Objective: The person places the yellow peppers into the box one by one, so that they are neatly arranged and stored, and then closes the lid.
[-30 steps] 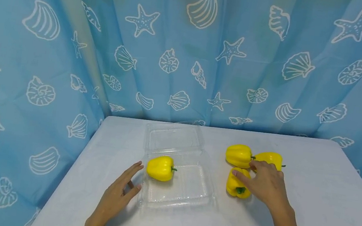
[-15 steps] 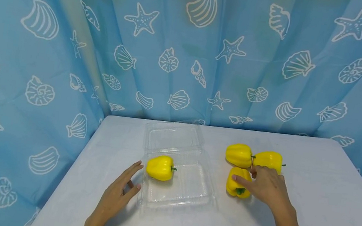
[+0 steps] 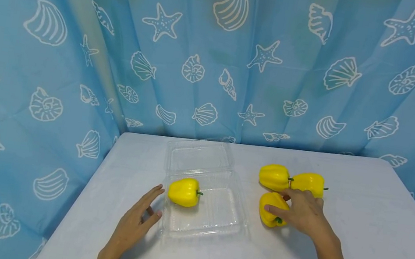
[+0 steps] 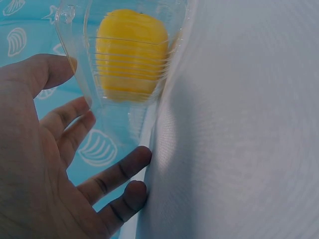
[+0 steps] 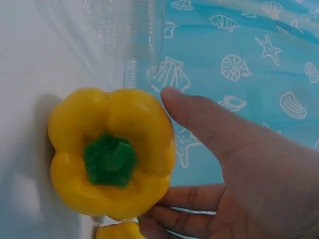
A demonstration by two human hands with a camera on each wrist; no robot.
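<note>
The right hand [image 3: 305, 212] grips a slick yellow bell pepper [image 3: 270, 201] that could slip; the spread left hand [image 3: 134, 222] flanks the clear plastic container [image 3: 218, 208].

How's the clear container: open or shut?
Open: its far half lies folded back from the near half, leaving the yellow pepper inside uncovered.

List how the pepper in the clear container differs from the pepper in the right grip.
The container pepper lies inside the clear container; the gripped pepper is outside. In the head view, the container pepper's stem points right; the gripped pepper's points mostly toward the person. The container pepper is untouched; the right grip holds the gripped pepper. Both are yellow with green stems.
</note>
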